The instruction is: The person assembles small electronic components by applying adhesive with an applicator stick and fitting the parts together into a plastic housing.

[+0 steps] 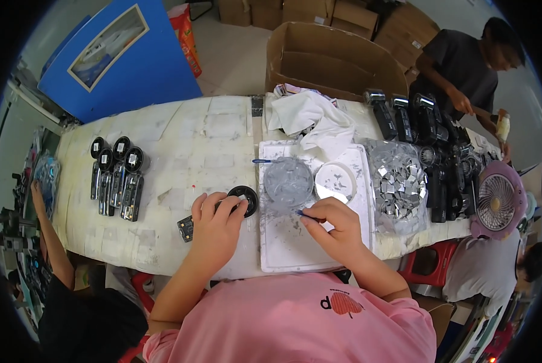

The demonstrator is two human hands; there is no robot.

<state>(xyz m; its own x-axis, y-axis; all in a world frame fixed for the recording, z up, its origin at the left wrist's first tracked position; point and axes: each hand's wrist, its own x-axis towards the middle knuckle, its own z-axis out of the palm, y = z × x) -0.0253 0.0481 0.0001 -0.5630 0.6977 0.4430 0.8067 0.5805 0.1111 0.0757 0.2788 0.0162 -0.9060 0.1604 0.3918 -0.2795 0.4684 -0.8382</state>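
Note:
My left hand [215, 227] is curled over a black handheld device with a round head [251, 207] on the table. Its handle end, with bare circuit board [187, 228], sticks out on the far left of the hand. Fingers hide the middle of the device. Over the white foam tray [283, 254], my right hand [337, 227] pinches a thin blue stick [300, 212], whose far tip cannot be made out. Just beyond it stand a clear round tub [288, 181] and a white round dish [335, 183]. Another blue stick [262, 161] lies at the tub's edge.
Several similar devices [116, 175] lie at left. A bag of small silvery squares [398, 187], black devices [428, 121] and a purple fan [496, 199] fill the right. White cloth [310, 115] lies behind the tray. Another person [464, 72] works at far right; others sit nearby.

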